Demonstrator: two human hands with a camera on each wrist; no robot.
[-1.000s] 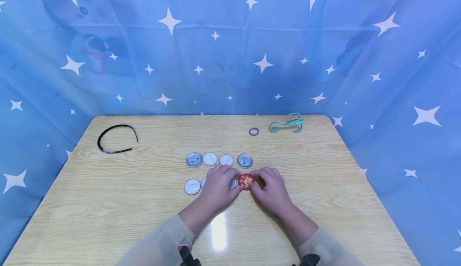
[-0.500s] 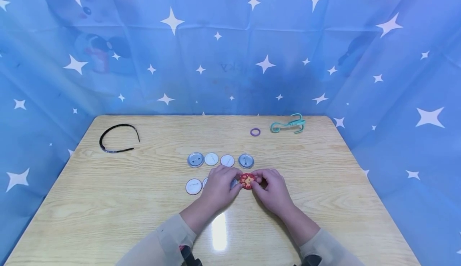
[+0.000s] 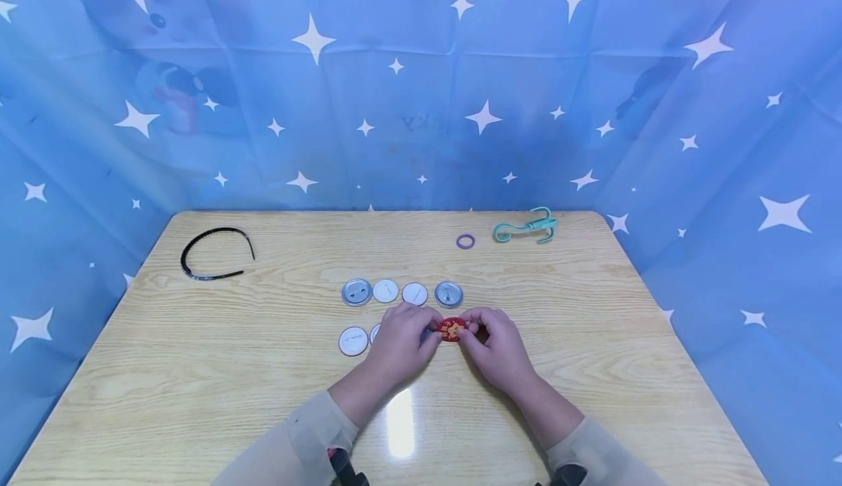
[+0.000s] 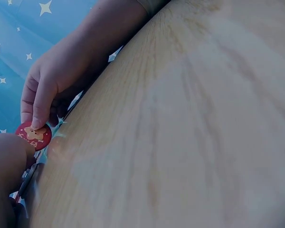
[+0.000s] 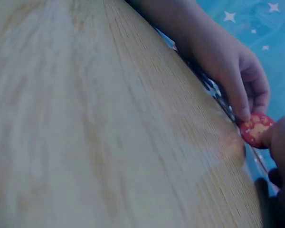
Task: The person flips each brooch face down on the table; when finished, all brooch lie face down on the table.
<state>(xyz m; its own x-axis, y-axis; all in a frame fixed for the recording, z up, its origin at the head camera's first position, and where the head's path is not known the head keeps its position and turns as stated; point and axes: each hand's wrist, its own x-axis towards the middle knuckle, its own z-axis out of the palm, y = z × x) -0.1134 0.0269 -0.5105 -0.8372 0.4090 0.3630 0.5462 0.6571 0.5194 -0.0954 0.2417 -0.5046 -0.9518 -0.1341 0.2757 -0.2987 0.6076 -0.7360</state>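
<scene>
A round red pin badge with a yellow star figure is held between both hands over the table. My left hand pinches its left edge between thumb and fingers. On the opposite edge, my right hand grips it, the thumb lying on the printed face. In the left wrist view the badge stands tilted, face toward the camera; the right wrist view shows the same red badge pinched from both sides. Part of a lower row of badges is hidden under my left hand.
Behind the hands lies a row of face-down badges, among them a silver-backed badge and another. A white-backed badge lies left of my left hand. Farther back are a black headband, a purple ring and a turquoise hook-shaped item.
The red badge has tilted, so its face looks narrower in the head view. Both hands keep their hold and stay in nearly the same place.
</scene>
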